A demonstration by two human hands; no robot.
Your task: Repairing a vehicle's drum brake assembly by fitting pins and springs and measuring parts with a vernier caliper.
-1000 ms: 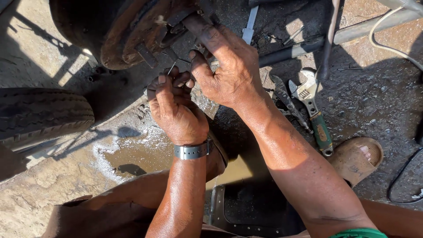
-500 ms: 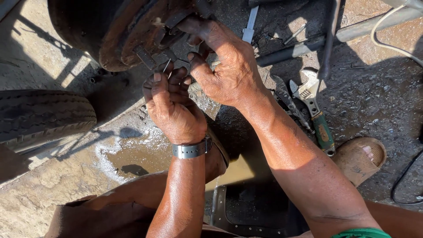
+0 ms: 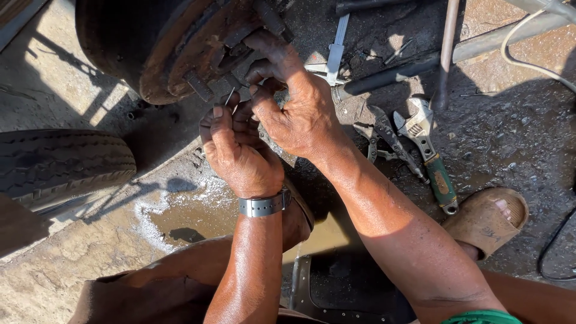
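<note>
From the head camera I see wet, oily concrete ground (image 3: 90, 264) with a worn black tyre (image 3: 60, 168) lying at left. My left hand (image 3: 240, 153) pinches a thin metal pin (image 3: 229, 96) against the rusty round brake hub (image 3: 198, 48); my right hand (image 3: 297, 108) grips the hub's fittings. A green-handled adjustable wrench (image 3: 427, 150) lies nearby.

Rusty, matt metal brake drum (image 3: 180, 54) is looking rough. Adjustable wrench (image 3: 427, 150) is showing shiny steel, green plastic handle. Concrete floor (image 3: 78, 282) is looking gritty, wet.
</note>
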